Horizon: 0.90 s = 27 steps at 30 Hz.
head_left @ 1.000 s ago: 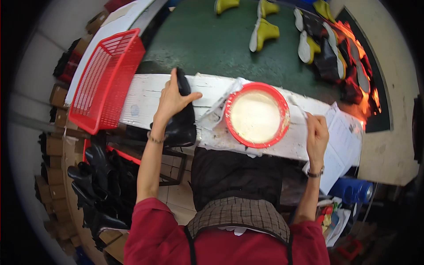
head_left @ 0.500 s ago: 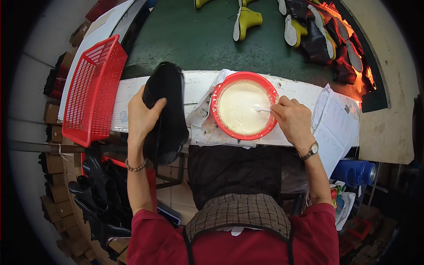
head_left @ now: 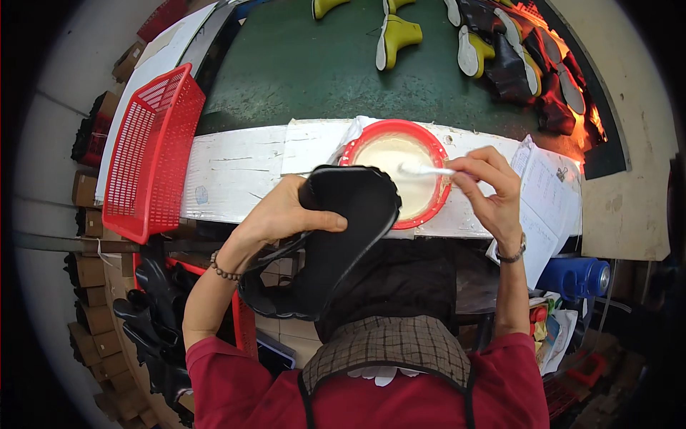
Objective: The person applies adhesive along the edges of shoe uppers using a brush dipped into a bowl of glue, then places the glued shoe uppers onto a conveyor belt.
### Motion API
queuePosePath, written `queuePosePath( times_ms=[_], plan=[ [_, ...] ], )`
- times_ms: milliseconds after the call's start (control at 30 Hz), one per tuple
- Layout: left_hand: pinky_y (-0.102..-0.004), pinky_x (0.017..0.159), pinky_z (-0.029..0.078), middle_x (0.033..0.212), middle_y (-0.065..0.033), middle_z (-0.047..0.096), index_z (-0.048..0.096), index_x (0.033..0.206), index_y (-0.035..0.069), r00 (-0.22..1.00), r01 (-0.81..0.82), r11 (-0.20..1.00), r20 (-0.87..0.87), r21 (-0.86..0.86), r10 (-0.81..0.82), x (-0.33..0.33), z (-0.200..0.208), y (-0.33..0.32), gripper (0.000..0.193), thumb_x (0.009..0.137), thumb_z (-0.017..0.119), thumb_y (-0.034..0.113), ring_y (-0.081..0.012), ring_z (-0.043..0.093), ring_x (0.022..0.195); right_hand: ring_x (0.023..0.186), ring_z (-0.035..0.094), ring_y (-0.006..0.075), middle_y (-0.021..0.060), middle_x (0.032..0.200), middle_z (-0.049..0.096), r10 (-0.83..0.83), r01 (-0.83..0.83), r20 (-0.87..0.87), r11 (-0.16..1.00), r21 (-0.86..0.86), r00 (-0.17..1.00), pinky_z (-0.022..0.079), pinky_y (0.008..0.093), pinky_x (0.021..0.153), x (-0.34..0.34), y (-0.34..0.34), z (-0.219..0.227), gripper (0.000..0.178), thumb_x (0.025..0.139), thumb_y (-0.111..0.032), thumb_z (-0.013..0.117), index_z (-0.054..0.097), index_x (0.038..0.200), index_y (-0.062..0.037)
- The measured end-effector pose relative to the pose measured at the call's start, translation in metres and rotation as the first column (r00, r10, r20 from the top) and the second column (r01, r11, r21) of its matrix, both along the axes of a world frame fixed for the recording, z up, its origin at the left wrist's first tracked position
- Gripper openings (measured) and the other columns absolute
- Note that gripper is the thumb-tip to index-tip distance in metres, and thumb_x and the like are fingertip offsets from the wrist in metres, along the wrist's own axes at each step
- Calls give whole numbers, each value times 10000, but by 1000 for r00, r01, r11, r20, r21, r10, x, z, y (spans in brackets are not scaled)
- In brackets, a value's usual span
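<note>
My left hand [head_left: 282,218] grips a black shoe upper [head_left: 343,229], thumb across its dark, flat-looking face, and holds it tilted at the near left of the bowl. The shoe's upper end overlaps the rim of the red plastic bowl [head_left: 393,126] in this view; whether they touch I cannot tell. Inside the bowl is a thick cream-coloured liquid [head_left: 382,151]. Fingers pinched, my right hand [head_left: 493,189] holds a slim white-handled brush [head_left: 434,170] over the bowl's right side. The brush's tip is smeared by motion.
A red mesh basket [head_left: 153,157] stands on the left. Beyond the white board [head_left: 236,161] lies a green surface [head_left: 300,79] with yellow boots [head_left: 398,41] and a pile of dark boots [head_left: 509,71] by an orange glow. Papers [head_left: 543,207] and a blue jug [head_left: 572,277] are at right.
The shoe has moved right and toward me, turning so its upper end leans over the bowl. My right hand has lifted the brush off the liquid and shifted slightly right.
</note>
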<state>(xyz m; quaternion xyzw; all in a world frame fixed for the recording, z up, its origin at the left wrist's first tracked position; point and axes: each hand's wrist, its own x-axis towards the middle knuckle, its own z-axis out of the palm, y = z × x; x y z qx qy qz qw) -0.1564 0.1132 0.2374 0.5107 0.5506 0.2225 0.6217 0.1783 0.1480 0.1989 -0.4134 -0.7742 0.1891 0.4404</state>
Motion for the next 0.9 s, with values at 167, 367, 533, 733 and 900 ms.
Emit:
queuePosePath(
  times_ms=[167,367,533,733,900],
  plan=[
    [-295,824,573,994,-90,768,736,1139,-42,986,155,986,64,-60,-151,3,-9,3,423,763,887,79,-132,701,892,767,569,104,-47,854,667,163,-182,124,970,160,979,329,332,818,-16,22,7,208,770,-202,879,815,963,-162],
    [-268,720,579,883,-71,764,760,1048,-40,981,-196,971,33,136,193,-3,11,-3,260,829,835,80,-115,706,785,817,589,131,-12,856,684,64,-78,122,990,117,991,338,337,833,-20,13,-6,219,757,-169,881,818,964,-128],
    [-264,729,580,910,-95,772,754,1032,-67,928,-371,874,120,312,351,-6,11,-1,208,871,799,56,-129,718,803,810,581,124,-19,854,673,49,-62,98,990,130,994,337,342,848,-38,-3,-16,218,749,-155,885,819,955,-133],
    [-279,783,567,952,-86,770,746,1051,-71,828,-537,685,152,493,540,-13,1,16,215,887,771,66,-128,707,850,783,580,116,-20,860,670,33,-33,-23,999,-21,999,388,306,772,-58,-1,-31,180,788,-137,869,811,958,-120],
    [-311,879,551,1081,-131,732,627,1222,-97,836,-481,597,130,642,534,-42,-32,60,413,858,733,65,-176,691,964,739,553,88,34,945,685,83,-159,-407,975,-156,910,445,251,628,-112,11,-28,513,697,-186,962,756,1148,-53]
  ],
)
